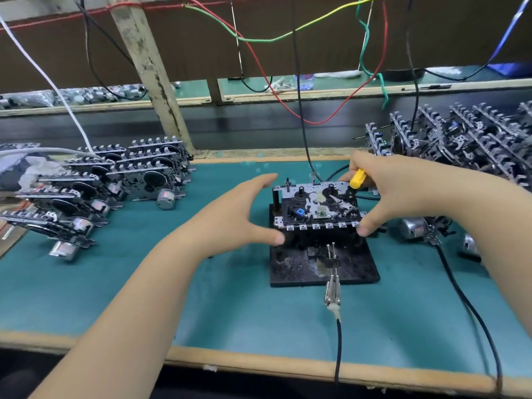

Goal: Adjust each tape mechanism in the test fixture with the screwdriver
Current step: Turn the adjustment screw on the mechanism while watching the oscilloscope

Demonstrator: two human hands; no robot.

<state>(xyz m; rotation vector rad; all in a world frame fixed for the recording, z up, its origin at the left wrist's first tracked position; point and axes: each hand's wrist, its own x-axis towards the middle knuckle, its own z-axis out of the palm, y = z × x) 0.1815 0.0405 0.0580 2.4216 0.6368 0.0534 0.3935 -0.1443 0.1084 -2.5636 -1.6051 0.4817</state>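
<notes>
Head view showed a green bench mat (230,298) bearing rows of finished mechanisms (109,185) at the left and a heaped pile of others (466,139) at the right. Between them stood the black test fixture (322,266), a tape mechanism (319,205) seated on top. The left hand (230,217) hovered just beside the fixture, fingers spread and holding nothing. The right hand (391,191) gripped the yellow-handled screwdriver (357,178) while its thumb touched the mechanism's near right corner.
</notes>
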